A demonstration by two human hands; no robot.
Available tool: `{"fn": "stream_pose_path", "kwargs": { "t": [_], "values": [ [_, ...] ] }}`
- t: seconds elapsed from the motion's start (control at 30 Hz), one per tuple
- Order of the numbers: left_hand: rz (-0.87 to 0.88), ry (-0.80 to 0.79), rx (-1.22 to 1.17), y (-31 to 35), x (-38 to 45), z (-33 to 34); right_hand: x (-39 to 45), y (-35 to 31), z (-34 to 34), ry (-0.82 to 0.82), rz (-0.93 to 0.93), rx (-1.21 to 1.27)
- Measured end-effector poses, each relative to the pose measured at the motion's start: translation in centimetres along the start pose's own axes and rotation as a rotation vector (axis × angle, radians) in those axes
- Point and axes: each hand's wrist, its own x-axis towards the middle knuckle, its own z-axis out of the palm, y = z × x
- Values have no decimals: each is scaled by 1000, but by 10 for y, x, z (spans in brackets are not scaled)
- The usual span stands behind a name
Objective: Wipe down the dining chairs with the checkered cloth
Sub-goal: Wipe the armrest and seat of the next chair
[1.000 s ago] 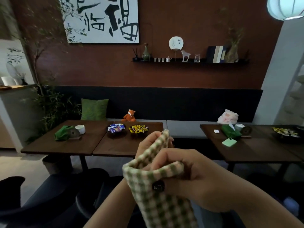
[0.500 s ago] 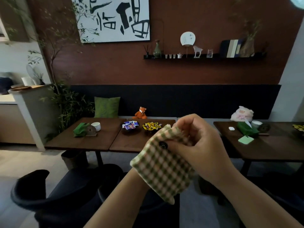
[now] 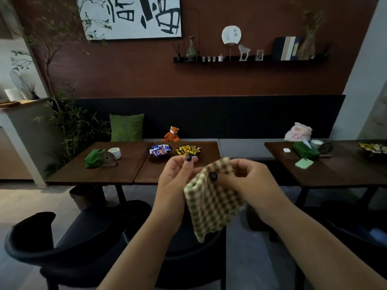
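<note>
The green-and-cream checkered cloth (image 3: 211, 204) hangs folded in front of me, at chest height. My right hand (image 3: 249, 181) pinches its upper edge, with the dark-nailed thumb on the front. To the left, my left hand (image 3: 173, 181) is at the cloth's edge, its fingers going behind the fabric and its thumb raised clear of it. A dark dining chair (image 3: 69, 237) with a curved backrest stands below at the left. A second dark chair (image 3: 188, 250) sits directly under my forearms. A third chair (image 3: 356, 222) shows at the lower right.
Brown wooden tables (image 3: 125, 170) stand beyond the chairs, holding a green tissue pouch (image 3: 93, 158), a white cup and two candy bowls (image 3: 188, 149). The right table (image 3: 335, 170) carries a green phone (image 3: 304, 163). A dark bench with a green cushion runs along the wall.
My left hand has come out from under the cloth and now shows beside it. The right hand shifted right with the cloth. The view dropped, showing more of the chairs.
</note>
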Motion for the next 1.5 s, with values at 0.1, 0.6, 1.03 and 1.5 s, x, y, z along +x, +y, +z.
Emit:
{"fn": "stream_pose_path", "kwargs": {
  "t": [0.1, 0.6, 1.03, 1.5],
  "values": [
    [69, -93, 182, -5, -3, -10, 5, 16, -10, 55, 69, 62],
    [175, -184, 572, -45, 23, -2, 10, 60, -44, -155, 218, 156],
    [-375, -68, 724, -242, 29, -66, 36, 246, -51, 267, 494, -111],
    [-543, -579, 1560, -401, 65, -144, 101, 432, 57, -24, 124, -478]
  ]
}}
